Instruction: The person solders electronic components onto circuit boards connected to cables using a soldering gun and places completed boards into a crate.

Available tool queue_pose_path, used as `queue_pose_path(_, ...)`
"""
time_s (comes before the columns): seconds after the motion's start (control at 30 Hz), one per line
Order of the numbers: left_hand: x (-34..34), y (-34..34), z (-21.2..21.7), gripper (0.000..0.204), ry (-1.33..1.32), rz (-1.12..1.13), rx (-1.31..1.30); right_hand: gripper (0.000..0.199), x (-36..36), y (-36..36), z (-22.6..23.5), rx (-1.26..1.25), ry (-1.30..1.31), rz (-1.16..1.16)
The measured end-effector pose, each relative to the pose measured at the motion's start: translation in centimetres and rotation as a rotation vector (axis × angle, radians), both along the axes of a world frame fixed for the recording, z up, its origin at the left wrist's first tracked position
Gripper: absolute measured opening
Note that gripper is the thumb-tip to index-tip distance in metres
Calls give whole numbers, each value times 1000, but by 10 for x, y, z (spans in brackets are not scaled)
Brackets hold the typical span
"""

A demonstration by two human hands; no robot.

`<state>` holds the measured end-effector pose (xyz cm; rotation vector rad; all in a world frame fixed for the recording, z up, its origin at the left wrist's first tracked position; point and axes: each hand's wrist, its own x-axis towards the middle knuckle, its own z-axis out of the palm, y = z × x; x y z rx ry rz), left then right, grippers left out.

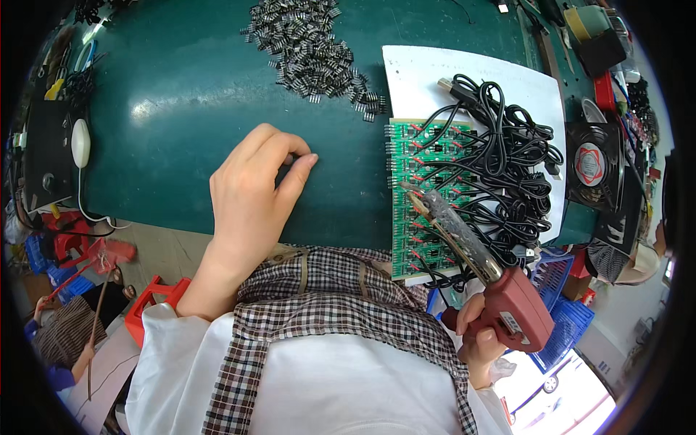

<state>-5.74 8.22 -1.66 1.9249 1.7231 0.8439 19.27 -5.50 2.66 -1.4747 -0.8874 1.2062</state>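
My left hand [254,181] rests over the green mat with its fingers curled and the thumb tip close to the index finger. Anything inside the curled fingers is hidden. In my right hand [478,337] is a soldering gun [515,308] with a dark red body, held by its grip. Its long, stained metal barrel reaches up and left, with the tip over a green circuit board panel [401,250]. Small pins stick out along the panel's upper left edge. Red wire ends and black USB cables [500,152] join the boards, the cables bundled in coils to the right.
A pile of small black pin headers [301,43] lies at the back of the green table [174,159]. White foam sheet [420,69] lies under the panel and cables. At the right stands a black fan [591,165]. Blue baskets [569,326] sit below it. Another person [69,330] is at lower left.
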Motion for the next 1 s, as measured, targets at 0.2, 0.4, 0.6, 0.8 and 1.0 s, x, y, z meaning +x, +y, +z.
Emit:
queue_pose_path(0.2, -1, 1, -9, 8, 14, -9, 120, 61, 0, 1, 1, 36, 126, 23)
queue_pose_path(0.4, -2, -2, -9, 7, 2, 10, 105, 61, -1, 1, 0, 25, 143, 36)
queue_pose_path(0.6, -5, -5, -9, 6, -188, 98, 34, 72, -2, 1, -5, 52, -14, 9)
queue_pose_path(0.8, -5, -3, -9, 5, -166, 77, 84, 71, -2, 1, -2, 64, -44, -32)
queue_pose_path(1.0, -4, -1, -8, 6, -51, -6, 130, 71, -4, 1, 0, 48, -49, -64)
